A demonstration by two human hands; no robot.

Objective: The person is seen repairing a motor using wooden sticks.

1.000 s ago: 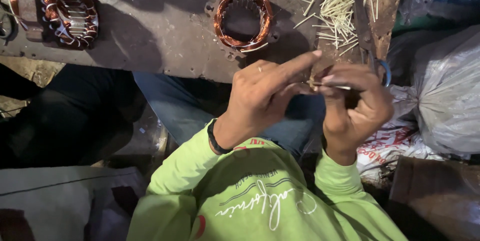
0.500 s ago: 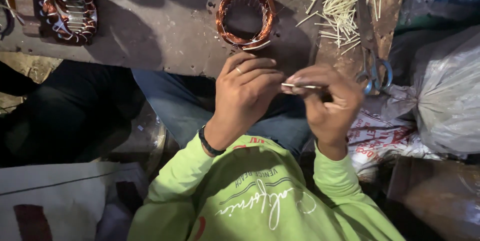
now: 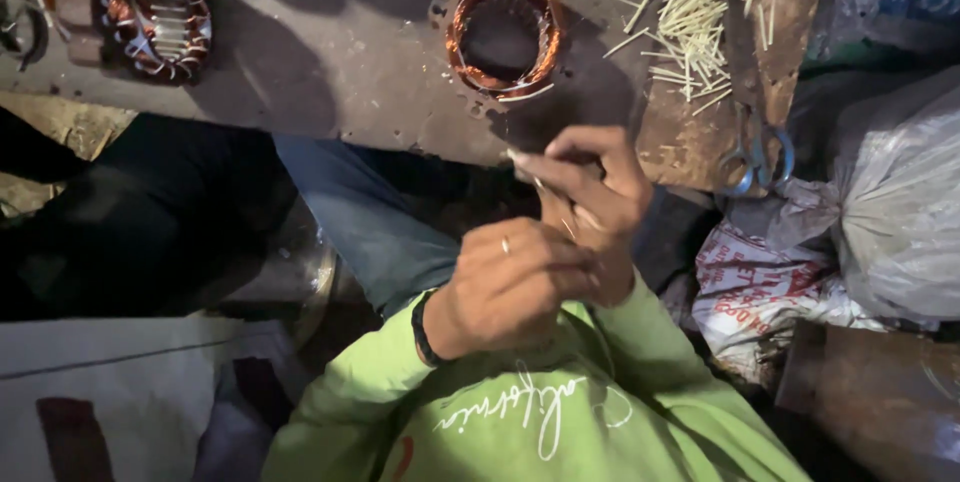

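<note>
The right hand (image 3: 590, 192) pinches a thin pale stick (image 3: 522, 159) between closed fingertips; the left hand (image 3: 515, 282), fingers curled, touches just below it.

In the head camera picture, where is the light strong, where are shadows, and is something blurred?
Head view: light falls on the workbench around the copper coil and pale sticks; deep shadow lies below the bench edge at left; the left hand and right hand look slightly soft.
</note>
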